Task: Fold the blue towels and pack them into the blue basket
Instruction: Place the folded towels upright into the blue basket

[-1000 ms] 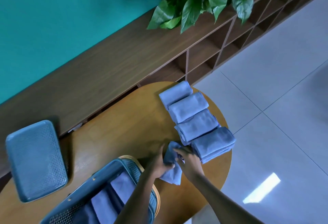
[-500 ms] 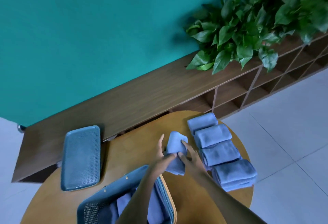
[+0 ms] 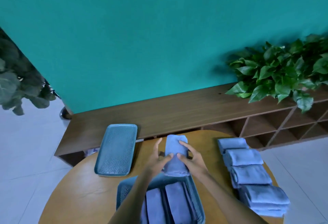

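Note:
A folded blue towel (image 3: 176, 154) is held above the round wooden table (image 3: 85, 191), just beyond the far rim of the blue basket (image 3: 124, 191). My left hand (image 3: 157, 159) pinches the towel's left side with thumb and fingers. On the towel's right side, my right hand (image 3: 192, 158) grips it with the thumb on top. Inside the basket lie folded blue towels (image 3: 175, 204), side by side. Several more folded blue towels (image 3: 248, 172) sit in a row on the table's right side.
A blue perforated lid or tray (image 3: 116, 150) lies on the table at the left. Behind the table runs a low wooden shelf unit (image 3: 177, 112) with a leafy plant (image 3: 278, 74) on its right end. A teal wall stands behind.
Both hands lifted the towel from the table beside the row and carried it left to above the basket's far rim. The camera view swung so the basket sits centred.

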